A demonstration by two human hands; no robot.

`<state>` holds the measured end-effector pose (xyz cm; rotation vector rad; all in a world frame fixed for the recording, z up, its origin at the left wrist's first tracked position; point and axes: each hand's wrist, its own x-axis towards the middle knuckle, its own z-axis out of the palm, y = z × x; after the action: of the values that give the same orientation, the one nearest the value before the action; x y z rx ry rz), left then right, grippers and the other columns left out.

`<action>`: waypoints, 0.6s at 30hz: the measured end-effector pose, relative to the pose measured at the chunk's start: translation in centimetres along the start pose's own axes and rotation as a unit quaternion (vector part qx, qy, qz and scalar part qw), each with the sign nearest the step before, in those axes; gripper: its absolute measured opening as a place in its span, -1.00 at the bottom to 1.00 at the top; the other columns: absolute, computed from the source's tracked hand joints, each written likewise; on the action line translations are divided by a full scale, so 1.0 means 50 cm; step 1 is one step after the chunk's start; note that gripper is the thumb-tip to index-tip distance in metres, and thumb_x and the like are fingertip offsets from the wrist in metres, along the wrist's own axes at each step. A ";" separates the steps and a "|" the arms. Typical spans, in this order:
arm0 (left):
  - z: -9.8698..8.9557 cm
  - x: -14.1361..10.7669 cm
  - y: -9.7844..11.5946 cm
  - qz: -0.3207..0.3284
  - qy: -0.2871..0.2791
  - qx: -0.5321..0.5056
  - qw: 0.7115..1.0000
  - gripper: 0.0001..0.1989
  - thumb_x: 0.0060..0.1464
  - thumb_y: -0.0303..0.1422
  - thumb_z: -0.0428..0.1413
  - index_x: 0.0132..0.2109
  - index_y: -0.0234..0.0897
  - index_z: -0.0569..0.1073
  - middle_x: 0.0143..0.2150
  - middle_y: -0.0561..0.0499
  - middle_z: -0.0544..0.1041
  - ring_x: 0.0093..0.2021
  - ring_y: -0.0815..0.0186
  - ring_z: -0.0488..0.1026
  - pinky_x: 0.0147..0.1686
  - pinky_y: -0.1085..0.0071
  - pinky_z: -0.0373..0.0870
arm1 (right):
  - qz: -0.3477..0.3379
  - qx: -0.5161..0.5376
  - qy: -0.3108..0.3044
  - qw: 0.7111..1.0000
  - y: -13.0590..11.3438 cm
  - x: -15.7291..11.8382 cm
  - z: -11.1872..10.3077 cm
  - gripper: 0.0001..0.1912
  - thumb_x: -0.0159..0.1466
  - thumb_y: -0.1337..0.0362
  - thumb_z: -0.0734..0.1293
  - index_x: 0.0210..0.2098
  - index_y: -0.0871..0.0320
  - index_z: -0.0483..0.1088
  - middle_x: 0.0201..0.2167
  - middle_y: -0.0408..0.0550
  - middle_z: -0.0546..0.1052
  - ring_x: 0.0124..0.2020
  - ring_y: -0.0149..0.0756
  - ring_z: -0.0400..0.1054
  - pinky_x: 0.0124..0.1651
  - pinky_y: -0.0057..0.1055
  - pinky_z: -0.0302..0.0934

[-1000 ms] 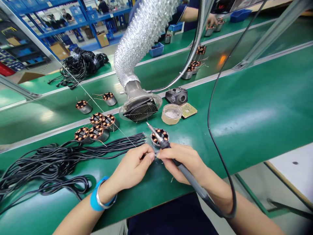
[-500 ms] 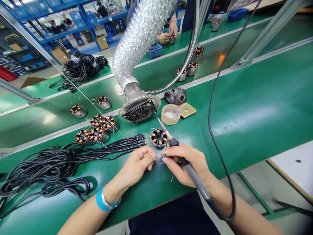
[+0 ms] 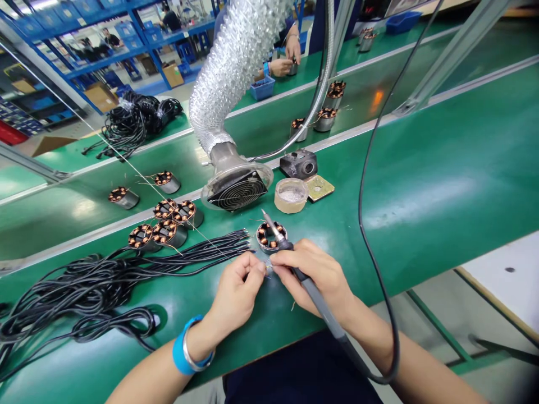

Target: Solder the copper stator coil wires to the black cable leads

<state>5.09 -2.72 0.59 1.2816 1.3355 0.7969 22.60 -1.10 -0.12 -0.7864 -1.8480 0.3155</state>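
My right hand is wrapped round a soldering iron, its metal tip pointing up and away over a copper-wound motor stator. Its thumb and fingertips come close to those of my left hand. My left hand is closed in a pinch on thin wires, whose fine ends show between the two hands; most of their length is hidden by my fingers. The stator stands on the green bench just beyond my fingertips. To the left, black cables lie with their stripped ends towards it.
More stators stand behind the cables. A fume extractor hood hangs ahead on a foil duct. A round tub, a yellow sponge and a dark iron stand sit right of it. The iron's cord loops at right.
My right hand and the soldering iron have shifted left, closer to my left hand. The iron's tip now lies over the stator. The whole view has moved slightly.
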 end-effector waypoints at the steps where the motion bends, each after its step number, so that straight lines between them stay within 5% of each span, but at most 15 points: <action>1: 0.002 -0.002 -0.001 0.002 0.005 0.005 1.000 -0.67 0.18 -0.13 0.03 -0.42 -0.26 0.26 -0.55 0.19 0.12 -0.53 0.44 0.02 -0.50 0.50 0.02 | 0.004 0.003 -0.004 1.000 -0.001 -0.002 -0.003 -0.73 0.24 0.52 0.29 -0.12 0.11 0.42 -0.38 -0.12 0.58 -0.45 -0.36 0.36 -0.31 -0.37 0.33; 11: 0.014 -0.016 -0.011 -0.022 0.018 -0.006 1.000 -0.71 0.20 -0.16 0.01 -0.39 -0.27 0.32 -0.57 0.19 0.10 -0.55 0.44 0.01 -0.52 0.50 0.00 | 0.104 0.079 -0.014 0.991 -0.023 -0.033 -0.072 -0.54 0.28 0.46 0.28 0.15 0.05 0.37 -0.30 -0.08 0.55 -0.36 -0.31 0.40 -0.32 -0.35 0.33; 18: 0.013 -0.019 -0.010 -0.015 0.009 -0.016 1.000 -0.70 0.23 -0.17 0.00 -0.38 -0.28 0.34 -0.58 0.19 0.13 -0.55 0.45 0.03 -0.52 0.50 0.01 | 0.172 0.140 0.052 0.974 -0.039 -0.042 -0.103 -0.78 0.20 0.37 0.30 -0.17 0.11 0.50 -0.46 -0.12 0.47 -0.51 -0.34 0.30 -0.49 -0.38 0.16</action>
<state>5.44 -3.84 0.22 1.2287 1.3495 0.8072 27.00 -4.66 1.53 -0.9037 -1.5226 0.7268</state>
